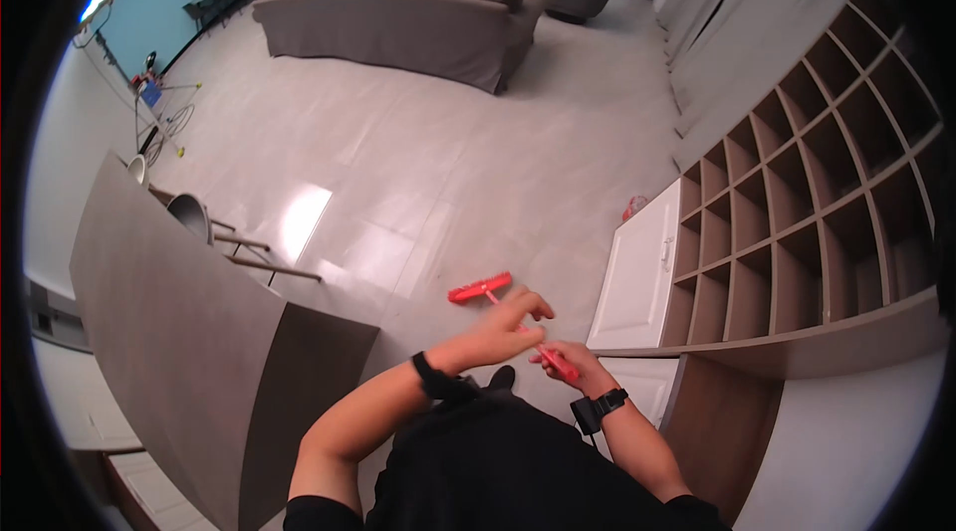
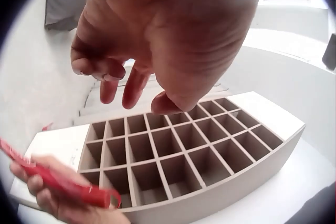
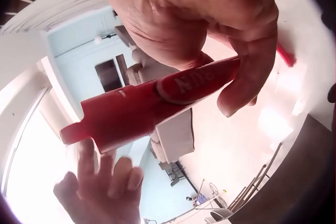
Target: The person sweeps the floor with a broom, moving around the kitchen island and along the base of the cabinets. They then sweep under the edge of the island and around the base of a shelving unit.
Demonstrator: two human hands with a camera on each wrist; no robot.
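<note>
Right hand [image 1: 570,360] curls round the handle end of a red brush [image 1: 481,288], holding it out in front of the torso above the floor [image 1: 398,163]; left hand [image 1: 503,322], fingers relaxed and holding nothing, hovers over the shaft. The brush is glossy red plastic with embossed lettering, unreadable here, on its tapered handle [image 3: 157,103]; its bristle head points away.

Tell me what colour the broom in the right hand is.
Red, handle and head alike; the right wrist view shows the handle best, gripped by the right hand.
</note>
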